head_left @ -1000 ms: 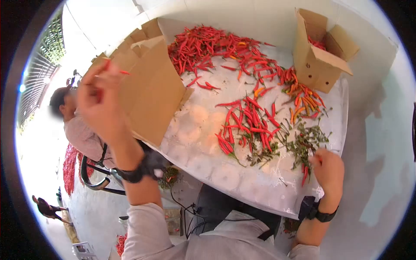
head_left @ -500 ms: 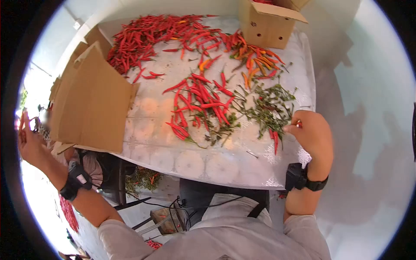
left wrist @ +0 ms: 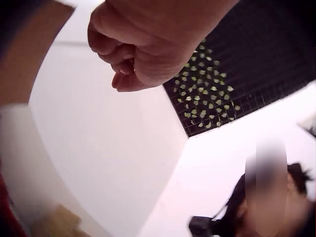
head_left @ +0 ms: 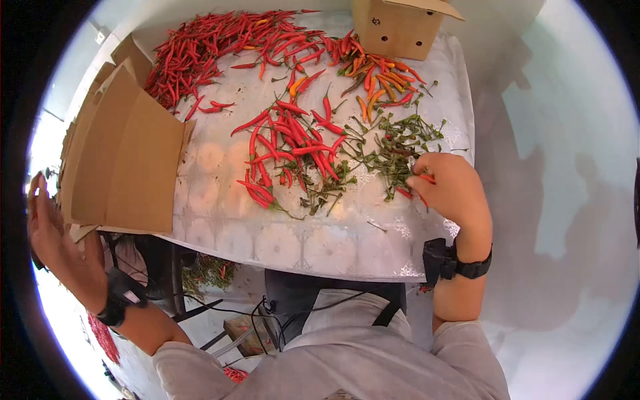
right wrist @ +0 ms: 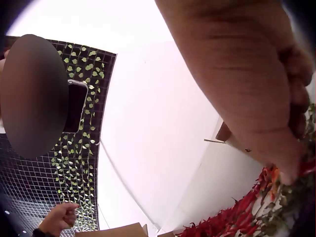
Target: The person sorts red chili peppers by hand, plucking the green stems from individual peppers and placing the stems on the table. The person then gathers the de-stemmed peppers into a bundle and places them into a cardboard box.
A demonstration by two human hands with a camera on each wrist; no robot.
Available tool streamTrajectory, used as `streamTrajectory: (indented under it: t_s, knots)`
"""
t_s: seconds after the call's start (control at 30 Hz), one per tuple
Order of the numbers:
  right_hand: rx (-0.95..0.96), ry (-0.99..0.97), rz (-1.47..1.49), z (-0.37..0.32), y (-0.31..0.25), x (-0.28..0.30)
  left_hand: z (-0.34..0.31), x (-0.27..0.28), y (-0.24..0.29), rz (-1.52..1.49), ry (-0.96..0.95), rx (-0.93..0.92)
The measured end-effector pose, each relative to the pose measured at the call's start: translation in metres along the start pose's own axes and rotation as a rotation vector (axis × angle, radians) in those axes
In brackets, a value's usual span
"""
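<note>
My right hand is over the pile of green stems at the right of the table, its thumb and fingers pinching a red chili. In the right wrist view, red shows at the thumb tip and the other fingers are curled. At the far left, my left hand is raised beside the tall cardboard box, and no chili shows in it. Its fingers look loosely curled in the left wrist view. A loose group of red chilies lies between the hands.
A large heap of red chilies covers the back left of the table. Orange chilies lie in front of a second cardboard box. Cables hang below the front edge. Another person is nearby on the left.
My left hand swung out left past the box, and the red chili seen in it earlier no longer shows. My right hand moved onto the stems and pinches a chili. The head view shifted.
</note>
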State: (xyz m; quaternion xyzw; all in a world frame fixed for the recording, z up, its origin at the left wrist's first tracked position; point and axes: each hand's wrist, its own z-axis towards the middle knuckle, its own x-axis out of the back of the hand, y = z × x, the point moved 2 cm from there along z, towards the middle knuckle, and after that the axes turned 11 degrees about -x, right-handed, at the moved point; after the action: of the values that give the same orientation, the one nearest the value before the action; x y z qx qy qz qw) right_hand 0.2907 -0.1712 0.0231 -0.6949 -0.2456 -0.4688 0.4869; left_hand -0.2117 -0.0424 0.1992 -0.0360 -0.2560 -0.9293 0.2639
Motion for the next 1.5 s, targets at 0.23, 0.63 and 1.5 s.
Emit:
streamTrajectory:
  t_s: [0.23, 0.63, 1.5]
  knots:
    - [0.042, -0.277, 1.015, 0.004, -0.012, 0.0, -0.154, -0.191, 0.049, -0.993, -0.58, 0.999]
    - [-0.086, -0.287, 1.089, 0.007, -0.032, -0.021, -0.218, -0.306, 0.096, -1.475, -0.848, 1.451]
    - [0.212, 0.308, 0.578, 0.002, -0.049, -0.021, -0.226, -0.312, 0.093, -1.236, -0.896, 1.188]
